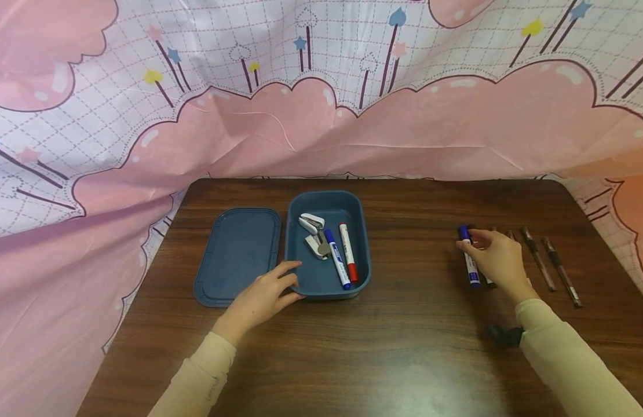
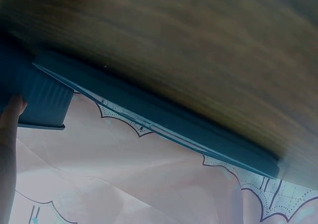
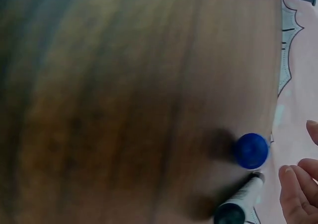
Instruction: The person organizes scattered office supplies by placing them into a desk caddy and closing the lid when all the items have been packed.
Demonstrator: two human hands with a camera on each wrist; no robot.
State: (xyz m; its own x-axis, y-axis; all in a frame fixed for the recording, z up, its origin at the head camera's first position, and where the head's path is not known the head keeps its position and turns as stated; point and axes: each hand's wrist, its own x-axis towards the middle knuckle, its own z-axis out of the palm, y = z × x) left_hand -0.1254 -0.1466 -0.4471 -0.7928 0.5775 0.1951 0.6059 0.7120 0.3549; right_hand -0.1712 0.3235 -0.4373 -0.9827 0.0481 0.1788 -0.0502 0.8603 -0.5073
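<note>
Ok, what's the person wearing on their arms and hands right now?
Both hands, left hand and right hand, are bare, without gloves or rings showing. Long, plain cream sleeves cover both arms to the wrists. A small black device sits at the right wrist.

I am finding nothing here that I can read. The blue marker (image 1: pixel 470 262) under my right hand (image 1: pixel 496 259) is showing a white label band, but its print is too small and blurred to make out. The blue marker in the box (image 1: pixel 336 259) and the red marker (image 1: pixel 348 252) beside it are carrying similar white labels, and those markings are staying illegible too. Both wrist views are giving me no lettering.
</note>
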